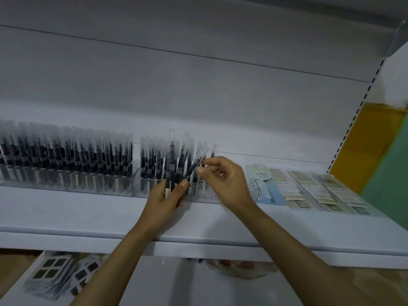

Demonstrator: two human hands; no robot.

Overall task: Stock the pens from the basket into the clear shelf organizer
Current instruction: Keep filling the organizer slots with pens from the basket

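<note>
My left hand (166, 196) grips a bunch of several black pens with frosted caps (171, 164), held upright in front of the clear shelf organizer (88, 188). My right hand (223, 177) pinches one tilted pen (195, 165) from that bunch between thumb and fingertips. The organizer stands on the white shelf (198, 224), its left part packed with upright pens (66, 155) and its right part holding fewer. The basket is not in view.
Flat packaged items (309, 188) lie on the shelf right of the organizer. Below the shelf, packs with dark squares (50, 270) lie at the left. A slotted upright (357, 113) and a yellow and green wall stand at the right.
</note>
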